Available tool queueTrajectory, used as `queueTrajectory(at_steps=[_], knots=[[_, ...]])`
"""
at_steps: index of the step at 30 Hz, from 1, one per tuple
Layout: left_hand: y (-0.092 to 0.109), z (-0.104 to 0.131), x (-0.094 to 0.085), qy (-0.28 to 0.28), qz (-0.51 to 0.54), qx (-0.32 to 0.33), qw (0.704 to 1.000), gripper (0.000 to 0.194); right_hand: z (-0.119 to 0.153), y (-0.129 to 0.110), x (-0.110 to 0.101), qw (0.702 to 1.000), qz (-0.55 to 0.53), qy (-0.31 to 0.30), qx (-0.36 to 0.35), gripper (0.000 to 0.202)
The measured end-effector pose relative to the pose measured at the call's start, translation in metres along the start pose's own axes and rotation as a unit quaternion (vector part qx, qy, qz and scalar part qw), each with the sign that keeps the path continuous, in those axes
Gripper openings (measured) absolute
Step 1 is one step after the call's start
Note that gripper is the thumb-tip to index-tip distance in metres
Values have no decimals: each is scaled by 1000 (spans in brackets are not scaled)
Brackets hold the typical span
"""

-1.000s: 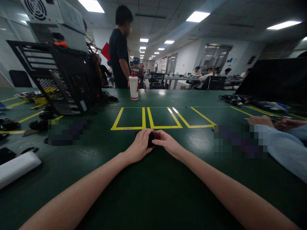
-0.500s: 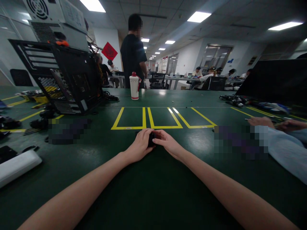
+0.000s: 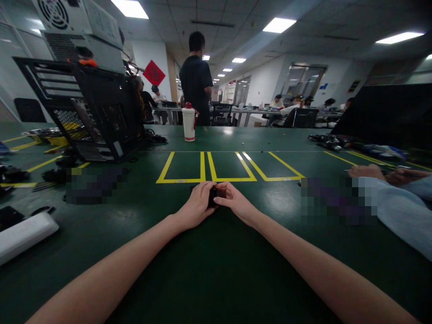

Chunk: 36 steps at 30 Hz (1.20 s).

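Observation:
A small black object [image 3: 213, 198] lies between my hands on the green table [image 3: 216, 270]; most of it is covered, and its kind cannot be made out. My left hand [image 3: 199, 202] wraps over its left side, fingers bent across the top. On the other side, my right hand [image 3: 234, 201] closes its thumb and fingertips at the object's right edge. Both hands rest low, just in front of the yellow tape rectangles [image 3: 232, 181].
A white cup [image 3: 189, 126] with a red lid stands behind the tape. At left are a black computer case [image 3: 101, 112] and a white elongated object [image 3: 27, 236]. A co-worker's hand [image 3: 367, 172] and pale sleeve [image 3: 398, 211] are at right, near cables [image 3: 332, 141].
My hands and the black object stay nearly where they were. In the background, the standing person in black has shifted to the right and farther off.

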<state>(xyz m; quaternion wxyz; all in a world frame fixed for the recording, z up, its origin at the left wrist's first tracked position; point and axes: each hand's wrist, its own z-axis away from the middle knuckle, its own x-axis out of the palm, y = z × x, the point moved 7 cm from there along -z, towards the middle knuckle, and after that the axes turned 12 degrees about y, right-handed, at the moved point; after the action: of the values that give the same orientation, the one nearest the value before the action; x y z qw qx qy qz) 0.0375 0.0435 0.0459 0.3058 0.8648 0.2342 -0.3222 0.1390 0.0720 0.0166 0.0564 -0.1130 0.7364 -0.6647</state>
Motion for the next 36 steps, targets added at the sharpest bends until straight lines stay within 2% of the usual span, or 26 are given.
queueTrajectory(at_steps=[8, 13, 19, 24, 27, 32, 36], knots=[[-1, 1, 1, -4, -1, -1, 1000, 60, 0, 2, 0, 1000, -6, -21, 10, 40], [-2, 1, 0, 6, 2, 2, 1000, 60, -1, 1, -1, 1000, -5, -6, 3, 32], [-1, 1, -1, 1, 2, 1, 1000, 59, -1, 2, 0, 1000, 0, -13, 15, 33], [-5, 1, 4, 13, -4, 6, 1000, 63, -1, 0, 2, 999, -27, -20, -8, 42], [-5, 1, 4, 21, -5, 13, 1000, 62, -1, 0, 1, 1000, -26, -7, -13, 35], [-5, 1, 4, 18, -3, 10, 1000, 60, -2, 0, -1, 1000, -5, 14, 1, 32], [-6, 1, 3, 20, 1, 5, 1000, 60, -2, 1, 0, 1000, 1, 0, 22, 34]])
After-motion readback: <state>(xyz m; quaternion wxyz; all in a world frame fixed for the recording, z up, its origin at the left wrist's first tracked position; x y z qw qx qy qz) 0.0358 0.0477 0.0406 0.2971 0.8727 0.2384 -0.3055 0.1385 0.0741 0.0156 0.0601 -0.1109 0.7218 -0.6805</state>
